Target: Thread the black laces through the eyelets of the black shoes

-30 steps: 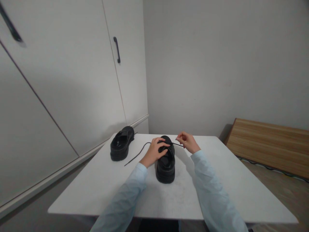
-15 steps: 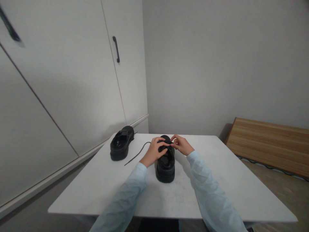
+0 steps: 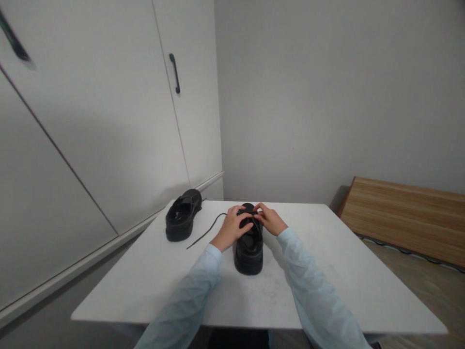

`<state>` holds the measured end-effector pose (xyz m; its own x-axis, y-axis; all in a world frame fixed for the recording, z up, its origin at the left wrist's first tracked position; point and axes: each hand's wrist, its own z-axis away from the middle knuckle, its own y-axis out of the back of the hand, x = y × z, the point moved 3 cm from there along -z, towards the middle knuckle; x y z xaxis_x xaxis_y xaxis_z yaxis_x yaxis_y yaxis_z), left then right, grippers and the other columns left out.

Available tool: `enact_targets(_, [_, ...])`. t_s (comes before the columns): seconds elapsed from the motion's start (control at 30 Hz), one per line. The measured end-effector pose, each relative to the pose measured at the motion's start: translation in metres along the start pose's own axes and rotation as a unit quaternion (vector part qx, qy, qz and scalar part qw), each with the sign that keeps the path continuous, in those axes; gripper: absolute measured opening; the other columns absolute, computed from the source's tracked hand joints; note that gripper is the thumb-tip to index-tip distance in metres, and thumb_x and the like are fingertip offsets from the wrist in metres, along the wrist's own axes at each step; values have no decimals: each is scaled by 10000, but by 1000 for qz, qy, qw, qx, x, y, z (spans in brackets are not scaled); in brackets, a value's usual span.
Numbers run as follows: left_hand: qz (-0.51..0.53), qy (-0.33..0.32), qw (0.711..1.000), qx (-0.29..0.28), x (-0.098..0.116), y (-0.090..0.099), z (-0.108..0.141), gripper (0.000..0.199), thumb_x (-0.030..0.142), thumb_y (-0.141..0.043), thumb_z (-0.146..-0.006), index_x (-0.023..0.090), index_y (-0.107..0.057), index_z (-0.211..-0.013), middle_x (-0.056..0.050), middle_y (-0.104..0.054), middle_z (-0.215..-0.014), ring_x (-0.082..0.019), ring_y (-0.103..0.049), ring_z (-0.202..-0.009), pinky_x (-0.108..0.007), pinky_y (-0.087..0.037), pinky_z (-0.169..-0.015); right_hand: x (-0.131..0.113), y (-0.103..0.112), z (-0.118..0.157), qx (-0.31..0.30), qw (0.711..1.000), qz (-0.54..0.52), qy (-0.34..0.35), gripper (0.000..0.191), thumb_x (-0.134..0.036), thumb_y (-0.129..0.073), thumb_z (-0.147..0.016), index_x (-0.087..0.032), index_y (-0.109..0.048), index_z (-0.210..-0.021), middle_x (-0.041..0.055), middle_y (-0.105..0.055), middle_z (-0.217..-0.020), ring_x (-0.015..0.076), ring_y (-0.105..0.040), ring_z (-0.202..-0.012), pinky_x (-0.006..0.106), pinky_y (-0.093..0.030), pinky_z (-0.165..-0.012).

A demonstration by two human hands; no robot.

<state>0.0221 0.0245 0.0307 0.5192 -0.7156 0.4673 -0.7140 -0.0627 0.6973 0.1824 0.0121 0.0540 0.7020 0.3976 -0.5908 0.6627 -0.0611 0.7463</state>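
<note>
A black shoe stands on the white table with its heel toward me and its toe pointing away. My left hand lies over the shoe's left side, fingers and thumb curved round its upper at the lacing. At the right of the lacing, my right hand is closed in a pinch on a dark shoelace; the fingertips of both hands nearly meet there. A loose length of black shoelace trails from the shoe's left side across the table. The exact lace holes are hidden by my fingers.
A second black shoe sits at the table's back left, a lace end showing beside it. White cabinet doors rise at the left. A wood-grain board leans low by the wall at the right. The white table has rounded corners.
My right hand has moved slightly left, in toward the shoe and the left fingertips, with the lace. My left hand and both shoes have stayed nearly in place.
</note>
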Motion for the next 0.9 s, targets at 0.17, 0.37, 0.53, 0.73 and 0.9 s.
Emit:
enact_targets(0.17, [-8,13,1000,-11,0,-4,-2,220,310,-611,-775,234,-670,-973,-78,-491,-1164,-267,-386,-1176,-470,-310,-1033,1,-1,-1,3,1000,19,7,133,-221,-493,-840,-229,-472,-971,-60,-553,-580,128,-498,-553,224,-350,-592])
enact_targets(0.37, [32,74,997,20,4,-7,-2,161,198,-644,-706,216,-674,-864,-67,-484,-1099,-254,-451,-1098,-454,-369,-990,1,-2,-1,11,999,32,2,126,-241,-532,-827,-235,-498,-949,-57,-570,-587,127,-508,-553,222,-351,-589])
enact_targets(0.53, [38,72,996,28,7,-7,-2,129,188,-651,-705,210,-680,-828,-65,-486,-1088,-252,-453,-1095,-445,-367,-995,5,-1,-2,15,999,43,-9,114,-287,-551,-828,-230,-511,-918,-52,-563,-588,129,-514,-551,220,-347,-579])
enact_targets(0.73, [21,72,997,26,7,-9,-4,121,234,-656,-721,227,-696,-835,-63,-488,-1074,-253,-452,-1088,-452,-362,-990,6,-2,0,6,998,67,-12,118,-196,-458,-866,-227,-493,-974,-17,-613,-657,146,-547,-604,230,-346,-608])
enact_targets(0.9, [15,74,997,25,6,-12,-4,111,262,-647,-737,232,-699,-830,-59,-488,-1075,-246,-450,-1082,-449,-361,-987,0,-3,1,2,995,93,-23,153,-196,-442,-879,-230,-484,-1023,14,-655,-728,175,-586,-670,245,-341,-628])
